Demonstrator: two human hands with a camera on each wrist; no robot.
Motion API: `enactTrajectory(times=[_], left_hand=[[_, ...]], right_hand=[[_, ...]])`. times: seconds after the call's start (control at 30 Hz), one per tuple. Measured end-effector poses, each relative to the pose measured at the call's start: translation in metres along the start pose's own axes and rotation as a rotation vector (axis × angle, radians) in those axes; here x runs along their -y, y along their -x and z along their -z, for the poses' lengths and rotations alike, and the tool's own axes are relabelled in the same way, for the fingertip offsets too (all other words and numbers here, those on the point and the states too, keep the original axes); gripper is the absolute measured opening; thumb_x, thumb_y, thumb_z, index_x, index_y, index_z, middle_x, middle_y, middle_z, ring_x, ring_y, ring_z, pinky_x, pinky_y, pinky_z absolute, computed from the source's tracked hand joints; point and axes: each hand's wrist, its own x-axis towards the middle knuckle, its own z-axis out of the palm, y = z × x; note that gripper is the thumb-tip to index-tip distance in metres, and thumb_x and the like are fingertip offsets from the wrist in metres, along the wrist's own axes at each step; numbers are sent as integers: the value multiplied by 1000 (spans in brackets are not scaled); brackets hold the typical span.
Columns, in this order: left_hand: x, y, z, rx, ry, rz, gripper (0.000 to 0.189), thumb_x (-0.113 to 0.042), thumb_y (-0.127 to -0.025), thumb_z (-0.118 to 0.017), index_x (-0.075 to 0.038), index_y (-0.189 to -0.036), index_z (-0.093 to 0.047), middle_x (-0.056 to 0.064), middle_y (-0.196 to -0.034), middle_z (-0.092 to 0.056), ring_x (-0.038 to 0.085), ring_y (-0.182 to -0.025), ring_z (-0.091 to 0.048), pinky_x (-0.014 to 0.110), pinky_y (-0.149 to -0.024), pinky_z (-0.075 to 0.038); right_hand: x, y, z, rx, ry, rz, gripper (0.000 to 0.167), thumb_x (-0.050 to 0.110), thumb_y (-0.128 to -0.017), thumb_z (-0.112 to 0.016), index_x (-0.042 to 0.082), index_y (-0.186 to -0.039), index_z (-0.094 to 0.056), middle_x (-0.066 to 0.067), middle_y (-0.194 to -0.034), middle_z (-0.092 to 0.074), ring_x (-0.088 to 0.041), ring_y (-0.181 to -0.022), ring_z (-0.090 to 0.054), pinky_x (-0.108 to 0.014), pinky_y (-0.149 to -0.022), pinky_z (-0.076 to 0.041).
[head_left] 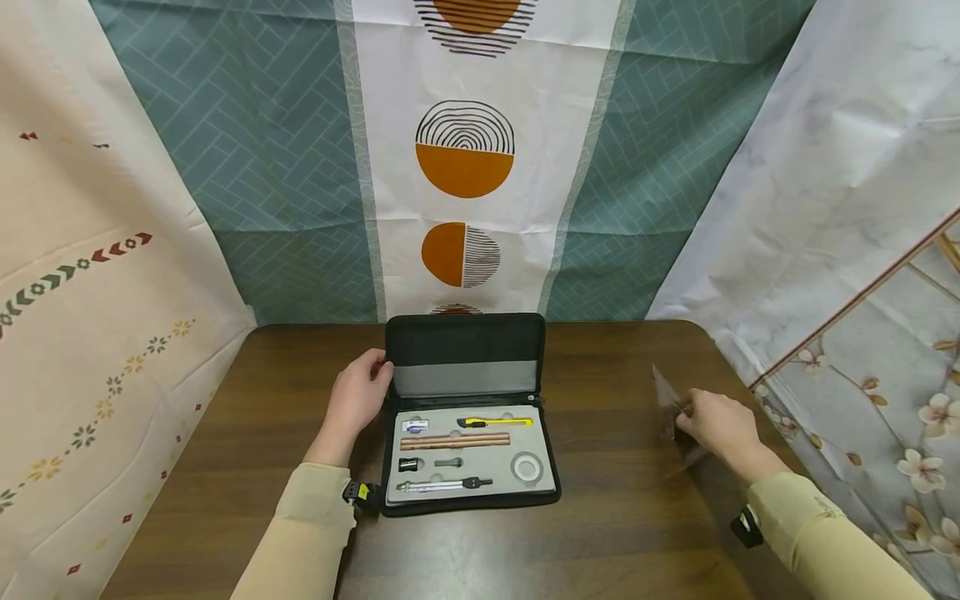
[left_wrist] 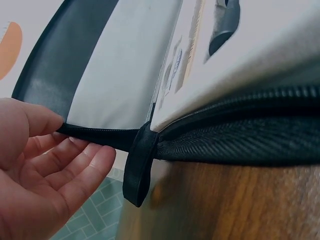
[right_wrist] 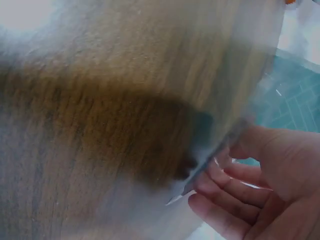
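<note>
A black zip case (head_left: 465, 337) lies open on the table, its lid raised at the back. My left hand (head_left: 356, 400) pinches the lid's left edge between thumb and fingers, beside a black fabric loop (left_wrist: 137, 170). Over the table's right side, my right hand (head_left: 716, 425) grips a thin, clear plastic piece (head_left: 666, 407), held tilted; its full outline is hard to make out. Set in the case's grey insert (head_left: 480, 464) are an eraser (head_left: 415, 426), a yellow utility knife (head_left: 495, 422), wooden pencils (head_left: 453, 442), a black sharpener (head_left: 408, 464), and a compass (head_left: 442, 484).
The insert also holds a small grey tube (head_left: 448, 462) and a white ring-shaped roll (head_left: 527, 467). Brown wood tabletop (head_left: 600, 542) surrounds the case. A patterned curtain (head_left: 285, 167) hangs behind the table's far edge, with printed cloths along both sides.
</note>
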Motion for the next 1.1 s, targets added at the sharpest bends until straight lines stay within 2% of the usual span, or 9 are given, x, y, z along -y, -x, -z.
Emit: enactTrajectory(times=[0.1,0.2,0.37,0.5,0.67,0.77,0.97,1.1], left_hand=[[1,0,0,-1,2,3,38,-18,-116,-54,4,-146,-61,26,-130,-70,40,-109,-65,59,-97,-58],[1,-1,0,0,1,7,38,-18,-116,-55,3,-147,-61,26,-131,-69,40,-110,-65,59,-98,-58],[2,-1,0,-6,-1,-1,37,-18,-116,-55,3,-146,-62,26,-130,-70,40,-109,-65,59,-97,-58],[2,-1,0,-16,-4,-15,37,-18,-116,-55,4,-145,-62,25,-127,-71,39,-108,-65,58,-96,-58],[1,-1,-1,-12,-1,-13,37,-19,-116,-57,4,-145,-62,25,-126,-71,39,-107,-64,57,-95,-58],[2,-1,-1,-8,2,-10,38,-18,-116,-56,4,-146,-62,25,-128,-70,39,-107,-65,57,-96,-59],[3,-1,0,-6,1,5,38,-19,-116,-56,3,-148,-61,26,-131,-70,39,-110,-65,58,-98,-58],[2,-2,-1,-7,-2,1,38,-18,-116,-56,3,-147,-61,25,-130,-70,39,-108,-65,57,-96,-59]], right_hand=[[-4,-1,2,47,-59,-23,32,19,-99,-69,-7,-118,-73,-23,-106,-77,-40,-86,-74,-59,-68,-59],[-6,-3,3,58,-84,-22,42,21,-101,-69,-11,-129,-70,-28,-116,-76,-47,-97,-74,-62,-74,-60],[-5,-5,-1,8,-76,13,45,18,-96,-71,-12,-130,-69,-23,-109,-78,-45,-96,-74,-63,-77,-59],[-1,-6,0,-30,-130,45,43,13,-94,-71,-10,-131,-70,-22,-108,-78,-44,-98,-74,-63,-81,-59],[3,-6,10,-38,-231,53,43,12,-101,-75,-8,-138,-66,-24,-115,-77,-45,-102,-75,-63,-80,-59],[5,-7,16,-52,-265,56,46,16,-102,-80,-7,-139,-66,-24,-115,-78,-44,-102,-76,-63,-82,-58],[9,-8,23,-65,-264,63,48,24,-100,-84,-5,-136,-69,-22,-115,-80,-41,-99,-77,-61,-81,-59],[11,-5,28,-34,-278,55,48,23,-99,-85,-4,-135,-69,-23,-120,-78,-44,-104,-75,-60,-83,-58]])
